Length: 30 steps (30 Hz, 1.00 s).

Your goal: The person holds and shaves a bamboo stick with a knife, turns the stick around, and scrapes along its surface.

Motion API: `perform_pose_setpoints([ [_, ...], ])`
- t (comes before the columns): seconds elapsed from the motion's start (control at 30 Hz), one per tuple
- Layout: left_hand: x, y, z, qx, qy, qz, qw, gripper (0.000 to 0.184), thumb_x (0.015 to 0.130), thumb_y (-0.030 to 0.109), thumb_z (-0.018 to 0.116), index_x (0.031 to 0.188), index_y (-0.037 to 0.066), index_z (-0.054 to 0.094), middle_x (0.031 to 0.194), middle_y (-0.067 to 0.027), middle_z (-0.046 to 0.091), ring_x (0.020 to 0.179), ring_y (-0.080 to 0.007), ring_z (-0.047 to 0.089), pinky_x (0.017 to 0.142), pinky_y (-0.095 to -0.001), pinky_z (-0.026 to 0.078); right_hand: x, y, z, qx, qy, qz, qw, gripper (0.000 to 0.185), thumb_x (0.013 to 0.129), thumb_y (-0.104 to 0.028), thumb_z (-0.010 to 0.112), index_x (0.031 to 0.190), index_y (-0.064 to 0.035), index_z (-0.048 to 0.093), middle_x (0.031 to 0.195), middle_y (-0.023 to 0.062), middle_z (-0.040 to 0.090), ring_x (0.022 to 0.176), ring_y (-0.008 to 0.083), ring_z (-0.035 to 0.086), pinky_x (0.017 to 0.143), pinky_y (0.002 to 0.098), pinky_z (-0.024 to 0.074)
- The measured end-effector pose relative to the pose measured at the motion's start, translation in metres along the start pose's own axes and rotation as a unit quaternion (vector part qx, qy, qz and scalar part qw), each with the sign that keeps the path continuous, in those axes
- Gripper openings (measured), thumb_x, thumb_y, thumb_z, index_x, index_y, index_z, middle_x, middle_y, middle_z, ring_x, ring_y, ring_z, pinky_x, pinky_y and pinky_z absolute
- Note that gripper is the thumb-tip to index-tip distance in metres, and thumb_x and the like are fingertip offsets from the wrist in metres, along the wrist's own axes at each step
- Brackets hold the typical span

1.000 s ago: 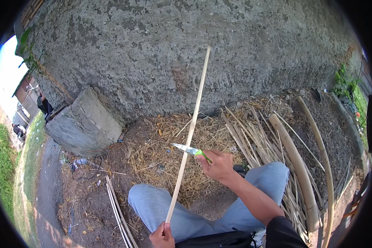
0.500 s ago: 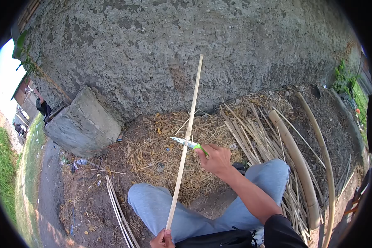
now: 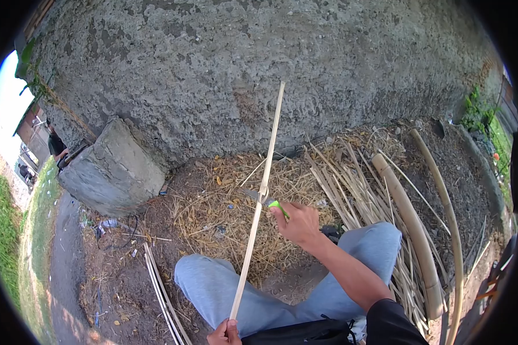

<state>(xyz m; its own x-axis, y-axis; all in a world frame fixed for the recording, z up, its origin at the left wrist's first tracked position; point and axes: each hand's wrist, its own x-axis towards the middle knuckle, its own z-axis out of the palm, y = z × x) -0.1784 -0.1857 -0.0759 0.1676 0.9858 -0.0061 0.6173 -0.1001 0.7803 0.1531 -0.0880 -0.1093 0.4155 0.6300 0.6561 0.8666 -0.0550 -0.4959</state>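
A long, pale bamboo strip (image 3: 250,244) slants up from my lap toward the wall. Its lower end is pinched in my left hand (image 3: 224,333), at the bottom edge of the view. My right hand (image 3: 299,222) is closed around the green handle of a knife (image 3: 277,206). The blade crosses the strip about midway along and touches it; part of the blade is hidden by the strip. A small curl of shaving (image 3: 263,194) shows on the strip at the blade.
Split bamboo strips (image 3: 351,192) lie in a pile at right, beside a thick bamboo piece (image 3: 406,221) and a curved pole (image 3: 443,201). More strips (image 3: 162,293) lie at left. A concrete block (image 3: 112,172) stands by the rough wall (image 3: 259,69). A person (image 3: 56,144) is far left.
The knife blade has turned, its bright flat face no longer showing. A curl of shaving now stands out at the blade. The strip's top end has dipped slightly.
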Motion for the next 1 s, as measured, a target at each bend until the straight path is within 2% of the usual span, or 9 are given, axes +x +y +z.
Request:
perform_pose_setpoints([
  [0.07, 0.000, -0.003, 0.002, 0.001, -0.006, -0.023, 1.000, 0.025, 0.099, 0.018, 0.056, 0.083, -0.001, 0.059, 0.059, -0.0080, 0.035, 0.057, -0.0113, 0.034, 0.050, -0.0334, 0.034, 0.000, -0.001, -0.004, 0.010, 0.001, 0.001, 1.000, 0.025, 0.093, -0.032, 0.067, 0.092, -0.0077, 0.073, 0.066, 0.0095, 0.068, 0.046, 0.0273, 0.062, 0.038, 0.0382, 0.0424],
  [0.13, 0.000, -0.013, 0.006, -0.023, 0.026, 0.025, 0.999, 0.025, 0.099, 0.017, 0.056, 0.082, -0.001, 0.058, 0.059, -0.0070, 0.034, 0.057, -0.0105, 0.034, 0.049, -0.0329, 0.033, 0.001, -0.004, -0.012, 0.022, 0.023, -0.001, 0.999, 0.027, 0.093, -0.032, 0.067, 0.093, -0.0056, 0.072, 0.067, 0.0108, 0.068, 0.047, 0.0279, 0.062, 0.038, 0.0390, 0.0432],
  [0.27, -0.001, -0.021, 0.004, -0.010, 0.013, 0.031, 0.999, 0.025, 0.098, 0.016, 0.057, 0.081, -0.001, 0.058, 0.059, -0.0063, 0.034, 0.057, -0.0101, 0.033, 0.048, -0.0327, 0.032, 0.000, -0.005, -0.027, 0.007, -0.006, 0.011, 1.000, 0.027, 0.093, -0.031, 0.068, 0.093, -0.0050, 0.072, 0.067, 0.0113, 0.069, 0.047, 0.0278, 0.063, 0.038, 0.0392, 0.0434],
  [0.47, -0.001, -0.011, -0.002, -0.034, -0.012, 0.057, 0.998, 0.026, 0.098, 0.018, 0.057, 0.080, -0.001, 0.058, 0.058, -0.0066, 0.033, 0.055, -0.0103, 0.034, 0.047, -0.0337, 0.032, 0.005, -0.001, -0.034, -0.051, 0.036, -0.042, 0.997, 0.022, 0.091, -0.031, 0.070, 0.091, -0.0086, 0.073, 0.065, 0.0071, 0.067, 0.044, 0.0213, 0.061, 0.035, 0.0345, 0.0394],
  [0.67, -0.005, -0.003, -0.006, -0.016, -0.021, 0.045, 0.999, 0.024, 0.099, 0.020, 0.058, 0.088, -0.001, 0.063, 0.057, -0.0102, 0.037, 0.054, -0.0112, 0.036, 0.047, -0.0337, 0.034, 0.006, -0.003, -0.029, -0.075, 0.070, -0.035, 0.994, 0.020, 0.090, -0.031, 0.070, 0.089, -0.0112, 0.072, 0.065, 0.0044, 0.067, 0.042, 0.0193, 0.059, 0.034, 0.0333, 0.0382],
  [0.73, -0.007, -0.005, -0.004, -0.010, 0.015, 0.092, 0.996, 0.022, 0.099, 0.020, 0.058, 0.092, 0.000, 0.065, 0.057, -0.0116, 0.040, 0.053, -0.0122, 0.037, 0.048, -0.0338, 0.035, 0.007, -0.005, -0.029, -0.064, 0.076, -0.032, 0.995, 0.020, 0.091, -0.031, 0.069, 0.089, -0.0116, 0.071, 0.067, 0.0041, 0.068, 0.043, 0.0194, 0.060, 0.034, 0.0334, 0.0380],
  [0.83, -0.010, -0.003, -0.006, 0.007, -0.010, 0.049, 0.999, 0.022, 0.099, 0.019, 0.057, 0.092, 0.000, 0.064, 0.057, -0.0117, 0.042, 0.053, -0.0131, 0.038, 0.048, -0.0344, 0.036, 0.005, 0.000, -0.021, -0.061, 0.064, -0.026, 0.996, 0.020, 0.092, -0.032, 0.068, 0.088, -0.0117, 0.071, 0.068, 0.0036, 0.067, 0.043, 0.0200, 0.060, 0.034, 0.0338, 0.0382],
  [1.0, -0.010, -0.007, -0.005, 0.008, -0.018, 0.049, 0.999, 0.021, 0.098, 0.018, 0.056, 0.093, -0.001, 0.064, 0.057, -0.0119, 0.042, 0.053, -0.0129, 0.037, 0.049, -0.0348, 0.037, 0.006, 0.002, -0.011, -0.061, 0.050, -0.019, 0.997, 0.022, 0.092, -0.033, 0.068, 0.088, -0.0116, 0.071, 0.066, 0.0028, 0.065, 0.043, 0.0217, 0.059, 0.035, 0.0355, 0.0389],
])
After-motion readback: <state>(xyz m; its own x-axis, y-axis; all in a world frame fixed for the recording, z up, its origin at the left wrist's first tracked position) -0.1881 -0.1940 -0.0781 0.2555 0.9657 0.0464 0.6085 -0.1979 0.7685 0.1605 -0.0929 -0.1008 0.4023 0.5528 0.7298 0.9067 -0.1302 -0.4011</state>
